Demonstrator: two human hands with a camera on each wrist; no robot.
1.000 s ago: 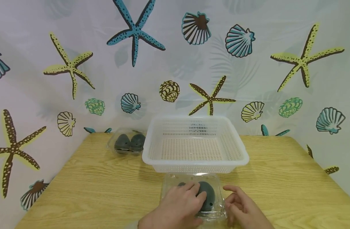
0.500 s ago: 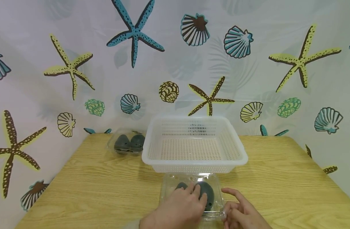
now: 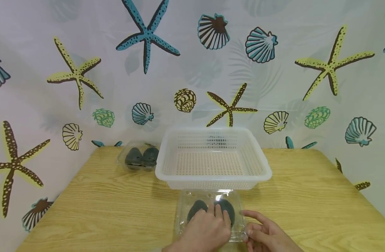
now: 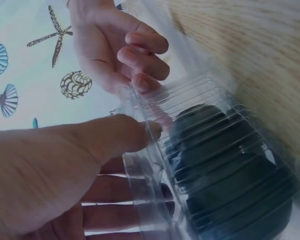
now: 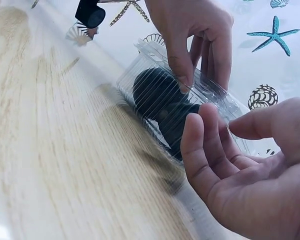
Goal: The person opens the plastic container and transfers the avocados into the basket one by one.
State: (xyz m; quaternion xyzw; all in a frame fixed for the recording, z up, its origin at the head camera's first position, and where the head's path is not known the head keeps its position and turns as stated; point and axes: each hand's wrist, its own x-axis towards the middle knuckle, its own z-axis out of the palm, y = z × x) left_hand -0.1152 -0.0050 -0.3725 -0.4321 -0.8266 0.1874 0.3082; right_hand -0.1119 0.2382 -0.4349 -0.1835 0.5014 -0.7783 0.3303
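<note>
The left hand [image 3: 208,227] straddles the near edge of a clear plastic clamshell [image 3: 192,196], thumb against its front and fingers laid over the lid, so the edge is gripped between them. The right hand [image 3: 265,232] pinches the near right corner between thumb and index finger, the other fingers loosely curled.

Over the last second the left hand slides rightward: the left dark avocado [image 3: 196,209] emerges from under it, while the right dark avocado [image 3: 228,209] is more covered. The right index finger edges inward; the box hardly moves. This suggests handling has reached the right end of the rim, with both fruits inside. Whether the rim is fastened cannot be told.

Directly behind the clamshell stands a white perforated basket [image 3: 214,178], nothing visible in it. Beyond its left side, a second clamshell [image 3: 124,151] holds two more dark avocados [image 3: 133,156]. All rest on a light wood-grain table [image 3: 116,203], enclosed by a pale curtain [image 3: 192,63] printed with starfish and seashells.
</note>
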